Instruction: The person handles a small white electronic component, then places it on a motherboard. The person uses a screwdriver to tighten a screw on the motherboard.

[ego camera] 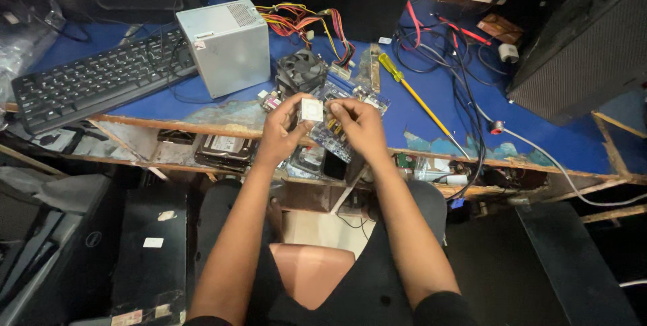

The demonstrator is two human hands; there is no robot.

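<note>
The left hand (282,127) is raised in front of us above the edge of the blue table (431,131), and its fingers are closed around a small square chip (311,110), pale and flat, which it holds at the left edge with the thumb on the near side. The right hand (360,127) is just beside it, touching the same chip from the right, with its fingertips curled at the top right corner; so both hands are shut on the chip and neither is clearly nearer, they share it. The chip stands between the two hands, with its flat face turned toward us, and because it is square we cannot give it a long axis. Directly behind and below the chip lies a circuit board (340,120), tilted, with its long axis going from upper right down to lower left, partly covered by the right hand. We think the right hand also supports this board with its lower fingers, but the view is poor there and we cannot tell for sure. Near the board, further from us, sits a black fan (301,70), and to the left of it a grey metal box (226,46) with coloured wires (303,23) behind. A yellow screwdriver (414,93) lies to the right of the hands, well apart, pointing down to the right. A black keyboard (94,83) is far to the left.
</note>
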